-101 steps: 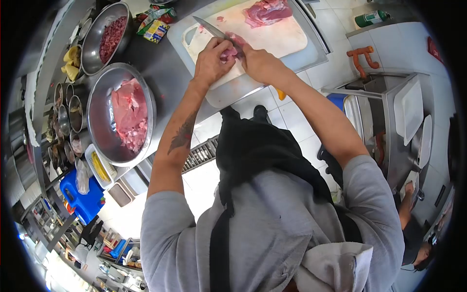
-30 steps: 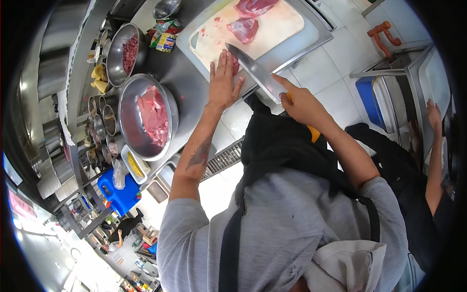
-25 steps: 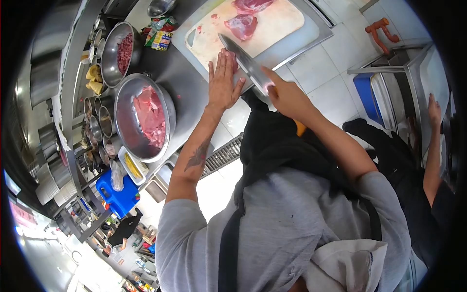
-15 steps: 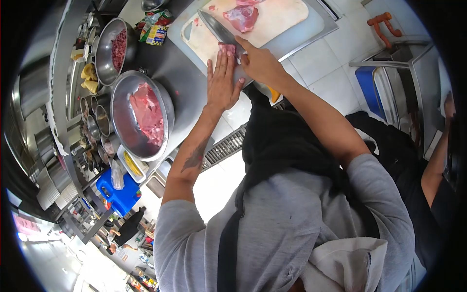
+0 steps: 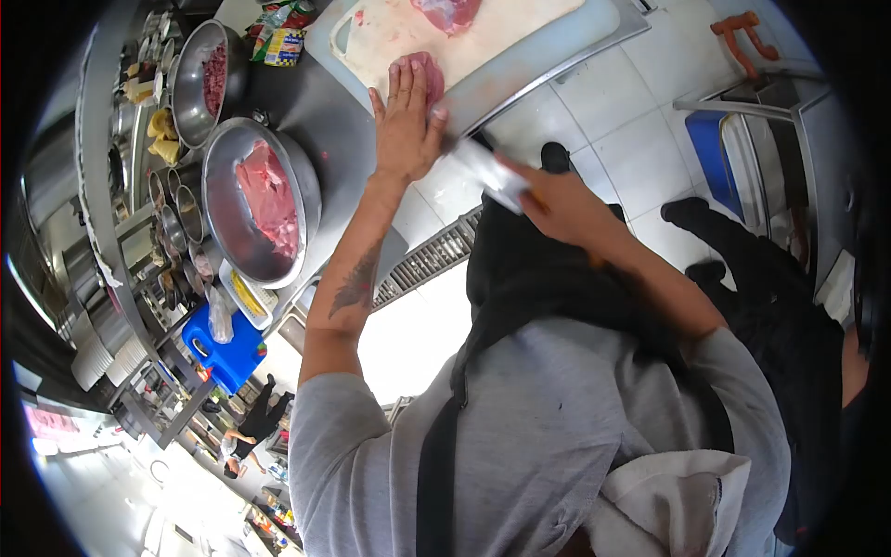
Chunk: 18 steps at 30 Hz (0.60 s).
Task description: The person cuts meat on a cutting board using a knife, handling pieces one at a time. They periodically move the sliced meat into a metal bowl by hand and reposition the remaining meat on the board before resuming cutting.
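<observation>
My left hand [image 5: 406, 125] lies flat with its fingers stretched over a piece of raw meat [image 5: 428, 76] at the near edge of the white cutting board [image 5: 492, 54]. Part of that meat is hidden under the fingers. In my right hand [image 5: 564, 206] is a knife [image 5: 492, 174], its blade smeared by motion and clear of the board, pointing toward my left hand. A second chunk of raw meat [image 5: 447, 13] rests farther up the board, cut off by the top of the view.
Left of the board stands a steel bowl [image 5: 311, 218] with a large slab of meat; behind it, another bowl [image 5: 178, 104] holds chopped meat. Colourful packets [image 5: 283, 46] lie beside the board. A person in dark trousers [image 5: 742, 218] is at the right.
My right hand has drawn the knife back from the board toward my body. My left hand now presses flat on the meat, which shows more beside the fingers. The view has shifted slightly.
</observation>
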Tool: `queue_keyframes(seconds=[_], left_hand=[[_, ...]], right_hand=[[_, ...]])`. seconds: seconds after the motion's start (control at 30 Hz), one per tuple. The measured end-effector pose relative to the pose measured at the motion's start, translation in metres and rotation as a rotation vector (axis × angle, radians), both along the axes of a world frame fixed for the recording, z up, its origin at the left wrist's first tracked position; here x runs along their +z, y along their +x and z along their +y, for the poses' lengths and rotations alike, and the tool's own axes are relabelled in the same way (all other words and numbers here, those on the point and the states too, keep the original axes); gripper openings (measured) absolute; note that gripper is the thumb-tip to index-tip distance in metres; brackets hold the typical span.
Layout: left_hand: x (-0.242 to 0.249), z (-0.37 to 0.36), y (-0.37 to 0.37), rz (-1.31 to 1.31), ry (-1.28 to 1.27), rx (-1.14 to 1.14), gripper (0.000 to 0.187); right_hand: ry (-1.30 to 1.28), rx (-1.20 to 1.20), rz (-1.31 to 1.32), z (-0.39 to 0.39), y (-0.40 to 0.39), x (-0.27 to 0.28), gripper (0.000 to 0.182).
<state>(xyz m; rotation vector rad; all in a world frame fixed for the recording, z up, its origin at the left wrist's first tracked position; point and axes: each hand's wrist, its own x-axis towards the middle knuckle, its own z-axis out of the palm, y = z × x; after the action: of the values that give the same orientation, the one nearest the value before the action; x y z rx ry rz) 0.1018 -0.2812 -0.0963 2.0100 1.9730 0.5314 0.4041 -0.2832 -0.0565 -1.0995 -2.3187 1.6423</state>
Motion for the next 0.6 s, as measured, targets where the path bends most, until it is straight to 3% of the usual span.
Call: queue_keyframes(seconds=[0.03, 0.1, 0.17, 0.23, 0.3, 0.33, 0.43, 0.5, 0.57, 0.6], left_hand=[[0.011, 0.006, -0.005, 0.005, 0.015, 0.005, 0.084], [0.036, 0.013, -0.012, -0.420, -0.133, 0.068, 0.062], [0.035, 0.015, -0.018, -0.411, 0.042, 0.141, 0.053], [0.038, 0.018, -0.021, -0.397, 0.217, 0.218, 0.045], [0.046, 0.023, -0.015, -0.117, 0.159, 0.178, 0.044], [0.049, 0.027, -0.001, -0.006, 0.254, 0.165, 0.040], [0.028, 0.046, -0.017, 0.052, 0.231, 0.260, 0.035], [0.010, 0.066, -0.052, -0.013, 0.304, 0.274, 0.027], [0.004, 0.081, -0.079, -0.750, 0.015, 0.715, 0.021], [0.005, 0.086, -0.092, -1.150, 0.024, 0.711, 0.022]], right_hand=[[0.016, 0.134, 0.012, 0.004, 0.019, 0.004, 0.063], [-0.059, 0.146, -0.031, 0.006, 0.055, 0.033, 0.060], [-0.123, 0.157, -0.077, 0.022, 0.075, 0.061, 0.057], [-0.099, -0.099, -0.105, 0.036, 0.085, 0.082, 0.044], [-0.080, -0.134, -0.133, 0.057, 0.085, 0.076, 0.037], [-0.083, -0.186, -0.167, 0.066, 0.083, 0.073, 0.031], [-0.107, -0.176, -0.142, 0.071, 0.061, 0.079, 0.026], [-0.008, -0.040, -0.153, 0.064, 0.048, 0.073, 0.023], [0.011, 0.035, -0.151, 0.054, 0.027, 0.075, 0.022], [-0.045, 0.068, -0.192, 0.051, 0.015, 0.074, 0.022]])
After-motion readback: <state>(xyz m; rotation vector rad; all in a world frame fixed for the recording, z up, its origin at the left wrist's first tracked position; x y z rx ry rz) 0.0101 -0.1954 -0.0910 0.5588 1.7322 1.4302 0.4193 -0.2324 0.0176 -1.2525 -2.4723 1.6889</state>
